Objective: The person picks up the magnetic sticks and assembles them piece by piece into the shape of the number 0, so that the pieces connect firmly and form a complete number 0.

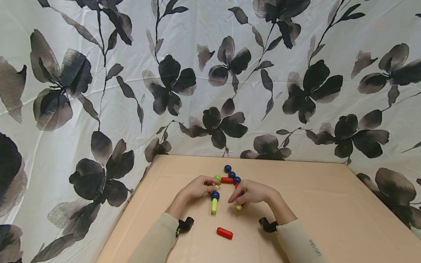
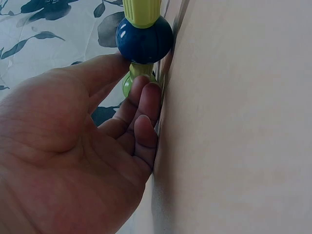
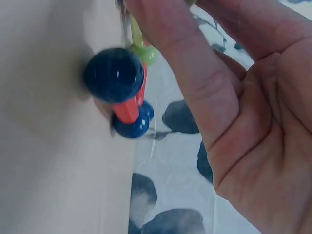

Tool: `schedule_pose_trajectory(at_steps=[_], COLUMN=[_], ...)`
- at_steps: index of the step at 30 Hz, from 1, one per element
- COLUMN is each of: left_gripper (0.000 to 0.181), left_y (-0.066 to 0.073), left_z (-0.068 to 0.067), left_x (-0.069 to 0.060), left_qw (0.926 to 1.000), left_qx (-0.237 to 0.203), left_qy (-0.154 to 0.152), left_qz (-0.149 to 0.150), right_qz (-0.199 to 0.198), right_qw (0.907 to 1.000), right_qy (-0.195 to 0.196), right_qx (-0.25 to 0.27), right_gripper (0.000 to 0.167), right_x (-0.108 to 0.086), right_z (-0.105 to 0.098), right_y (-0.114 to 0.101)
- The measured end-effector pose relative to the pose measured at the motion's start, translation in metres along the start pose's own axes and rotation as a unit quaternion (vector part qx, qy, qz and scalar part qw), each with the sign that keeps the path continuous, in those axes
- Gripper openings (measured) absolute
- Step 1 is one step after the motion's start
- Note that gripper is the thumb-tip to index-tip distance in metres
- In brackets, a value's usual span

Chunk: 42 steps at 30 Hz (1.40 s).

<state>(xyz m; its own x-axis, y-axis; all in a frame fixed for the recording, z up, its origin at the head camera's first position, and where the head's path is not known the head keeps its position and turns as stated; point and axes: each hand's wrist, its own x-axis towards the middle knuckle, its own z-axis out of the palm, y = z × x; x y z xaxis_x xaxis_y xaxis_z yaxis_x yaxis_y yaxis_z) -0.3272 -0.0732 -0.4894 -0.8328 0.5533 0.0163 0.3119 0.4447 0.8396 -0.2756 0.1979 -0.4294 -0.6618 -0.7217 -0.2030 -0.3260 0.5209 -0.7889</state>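
A tan tabletop fills the lower frame. Near centre, the left hand pinches a ball-and-rod chain; the right hand — just right of centre — grips a lime rod. A red rod lies lower centre.

A narrow gap is left between the left hand and the right hand, edged beside the left fingers by a blue ball and lime rod. Ahead, it is barred by a red rod. Nearer the wrists, passage is interrupted by a red piece. Right of the right hand, broad room is offered by the tabletop.
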Motion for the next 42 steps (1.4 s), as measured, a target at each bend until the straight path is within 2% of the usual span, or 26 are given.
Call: schedule_pose_trajectory(at_steps=[4,8,17,22,29,42], left_gripper=[0.025,0.026,0.026,0.026,0.026,0.026], left_y=[0.0,0.0,0.0,0.0,0.0,-0.001], left_z=[0.0,0.0,0.0,0.0,-0.001,-0.002], left_x=[0.0,0.0,-0.002,-0.003,-0.003,-0.002], left_qw=[1.0,1.0,0.9999,0.9999,0.9999,0.9999], left_qx=[-0.001,-0.002,-0.011,-0.012,-0.008,-0.013], left_qy=[0.002,0.0,0.001,0.002,0.002,-0.001], left_qz=[-0.002,-0.003,-0.009,-0.01,-0.006,-0.007], right_qz=[0.002,0.011,0.025,0.035,0.07,0.067], right_qw=[0.9999,0.9998,0.9988,0.9988,0.997,0.9969], right_qy=[0.013,0.009,-0.04,-0.031,-0.019,-0.033], right_qx=[0.007,0.013,0.009,0.015,0.028,0.027], right_gripper=[0.016,0.016,0.023,0.021,0.019,0.017], right_x=[-0.004,-0.007,-0.008,-0.007,-0.005,-0.001], right_z=[-0.007,-0.011,-0.01,-0.007,-0.006,-0.004], right_y=[0.007,0.012,0.019,0.019,0.023,0.024])
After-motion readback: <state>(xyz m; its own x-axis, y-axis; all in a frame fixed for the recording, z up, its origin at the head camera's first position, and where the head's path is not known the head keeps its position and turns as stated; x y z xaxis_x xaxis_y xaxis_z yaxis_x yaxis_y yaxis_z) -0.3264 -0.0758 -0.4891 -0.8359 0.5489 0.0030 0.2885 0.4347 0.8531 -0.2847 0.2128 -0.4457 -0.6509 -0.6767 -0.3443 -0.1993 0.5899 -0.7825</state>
